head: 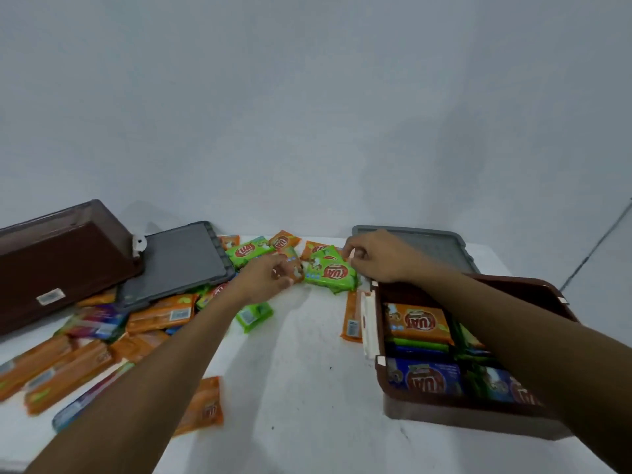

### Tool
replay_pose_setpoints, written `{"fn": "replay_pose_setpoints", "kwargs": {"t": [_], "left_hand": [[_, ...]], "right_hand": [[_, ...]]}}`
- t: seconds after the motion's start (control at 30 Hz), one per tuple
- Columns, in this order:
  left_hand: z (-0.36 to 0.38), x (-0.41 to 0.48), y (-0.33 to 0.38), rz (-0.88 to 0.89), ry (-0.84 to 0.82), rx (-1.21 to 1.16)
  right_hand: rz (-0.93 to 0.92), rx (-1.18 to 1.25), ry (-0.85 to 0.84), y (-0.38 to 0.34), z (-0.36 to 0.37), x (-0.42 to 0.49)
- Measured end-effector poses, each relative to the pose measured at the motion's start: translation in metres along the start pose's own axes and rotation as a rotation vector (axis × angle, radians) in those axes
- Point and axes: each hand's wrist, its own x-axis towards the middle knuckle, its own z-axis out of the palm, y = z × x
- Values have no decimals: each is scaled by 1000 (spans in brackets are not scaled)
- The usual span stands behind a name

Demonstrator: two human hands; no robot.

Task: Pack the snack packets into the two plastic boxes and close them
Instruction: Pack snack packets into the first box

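Note:
Both arms reach to the far middle of the white table (pixel 307 364). My left hand (pixel 270 273) closes its fingers on an orange snack packet (pixel 294 268). Just to its right, my right hand (pixel 372 256) pinches the far edge of a green snack packet (pixel 330 273). A brown plastic box (pixel 455 413) stands open at the right, partly under my right forearm, with orange, green and blue packets packed inside. A second brown box (pixel 58 258) lies tipped over at the far left.
A grey lid (pixel 178 261) lies beside the tipped box, resting on packets. Another grey lid (pixel 441 244) lies behind the right box. Several loose orange, green and blue packets (pixel 157 313) are scattered over the left half; one orange packet (pixel 352 316) lies beside the right box.

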Motion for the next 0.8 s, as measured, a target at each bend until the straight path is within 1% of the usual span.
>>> {"fn": "replay_pose_setpoints", "kwargs": {"t": [0.17,0.23,0.3,0.4,0.47,0.57,0.67,0.73,0.8], "left_hand": [[6,37,-18,-3,-79,329],[11,48,-23,-37,-85,392],[18,55,-28,-53,-82,395],[23,62,-34,-62,-71,345],[21,68,-36,-102,-91,282],[14,72,-37,-158,-140,141],[2,71,-38,-207,-177,-39],[-9,68,-39,-213,-191,-105],[-20,64,-34,-195,-235,-152]], "right_hand": [[109,-200,-179,4,26,64],[150,-258,-253,6,36,81],[183,-324,-317,7,48,93],[212,-409,-321,8,66,103],[236,-385,-303,4,70,106],[248,-329,-345,0,67,109],[200,-278,-373,-6,62,111],[192,-203,-403,-12,56,112],[211,-73,-438,-16,45,108]]}}
